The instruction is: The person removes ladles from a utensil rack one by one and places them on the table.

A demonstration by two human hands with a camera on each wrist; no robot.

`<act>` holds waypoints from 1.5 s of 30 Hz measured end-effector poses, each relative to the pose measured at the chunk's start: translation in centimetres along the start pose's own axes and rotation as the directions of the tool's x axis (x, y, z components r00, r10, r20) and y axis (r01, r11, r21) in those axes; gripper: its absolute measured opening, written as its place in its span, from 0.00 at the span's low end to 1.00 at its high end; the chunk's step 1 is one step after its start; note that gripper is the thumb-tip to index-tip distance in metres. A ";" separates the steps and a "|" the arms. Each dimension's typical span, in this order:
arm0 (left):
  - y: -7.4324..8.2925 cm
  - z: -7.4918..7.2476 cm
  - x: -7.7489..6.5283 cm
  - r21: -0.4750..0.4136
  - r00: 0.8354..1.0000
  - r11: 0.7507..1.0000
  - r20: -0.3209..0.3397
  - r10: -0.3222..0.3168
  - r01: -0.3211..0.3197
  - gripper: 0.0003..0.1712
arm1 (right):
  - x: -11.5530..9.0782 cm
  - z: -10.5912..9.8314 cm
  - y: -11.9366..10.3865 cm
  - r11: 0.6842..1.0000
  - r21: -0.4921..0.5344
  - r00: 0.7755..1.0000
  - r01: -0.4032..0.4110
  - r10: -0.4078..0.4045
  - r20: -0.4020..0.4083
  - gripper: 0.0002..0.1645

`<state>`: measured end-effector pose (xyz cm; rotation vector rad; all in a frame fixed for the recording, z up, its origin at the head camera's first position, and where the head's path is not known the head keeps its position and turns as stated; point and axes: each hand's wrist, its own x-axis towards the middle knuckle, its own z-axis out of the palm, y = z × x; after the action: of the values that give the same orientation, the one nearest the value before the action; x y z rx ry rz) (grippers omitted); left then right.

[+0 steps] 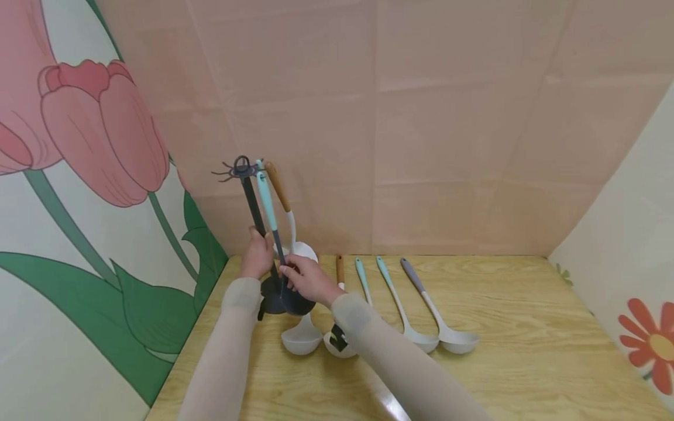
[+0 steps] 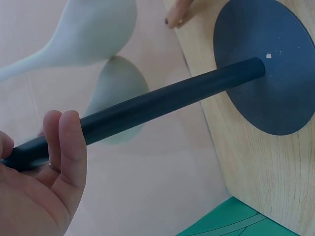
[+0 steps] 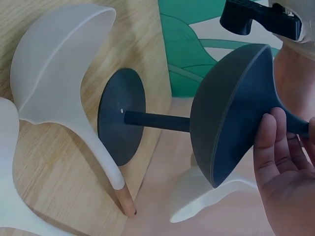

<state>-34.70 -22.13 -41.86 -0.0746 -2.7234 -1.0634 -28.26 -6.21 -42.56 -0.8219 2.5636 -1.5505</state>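
My left hand [image 1: 257, 257] grips the black pole [image 1: 251, 202] of an upright utensil stand, whose round base [image 2: 288, 98] rests on the wooden table. A dark ladle [image 1: 267, 202] with a turquoise handle stands beside the pole, its handle top right at the stand's hooks [image 1: 242, 168]. Fingers of my right hand [image 1: 313, 279] pinch this ladle low on its neck, just above the dark bowl [image 3: 221, 113]. Behind it, a white ladle with a wooden handle [image 1: 278, 187] hangs from the stand. Another white bowl [image 2: 118, 83] hangs beside it, partly hidden by the pole.
Several white ladles lie in a row on the table [image 1: 526, 304], including one with a grey handle [image 1: 413, 275] and one with a wooden handle [image 1: 340, 269]. My right forearm covers part of the row. A pink wall covering [image 1: 447, 146] rises behind; a tulip-printed panel [image 1: 105, 140] borders the left.
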 end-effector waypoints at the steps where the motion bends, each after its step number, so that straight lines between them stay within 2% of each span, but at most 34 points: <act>1: 0.0 0.0 0.0 0.000 1.000 1.000 -0.003 0.001 -0.001 0.31 | 0.0 0.0 0.0 1.000 -0.010 1.000 0.002 -0.002 -0.001 0.13; 17: -0.2 0.1 -0.1 0.000 0.999 0.999 0.006 0.044 -0.044 0.33 | -0.3 0.2 -0.8 0.996 -0.086 0.999 0.010 -0.007 0.043 0.12; 45: -0.3 0.1 0.0 0.001 0.999 1.000 0.042 0.003 -0.003 0.36 | -0.6 0.7 -0.8 0.994 -0.099 0.999 0.046 -0.047 -0.013 0.09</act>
<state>-34.78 -22.31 -42.09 -0.1023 -2.7604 -1.0712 -27.18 -6.81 -42.39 -0.8887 2.6694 -1.4572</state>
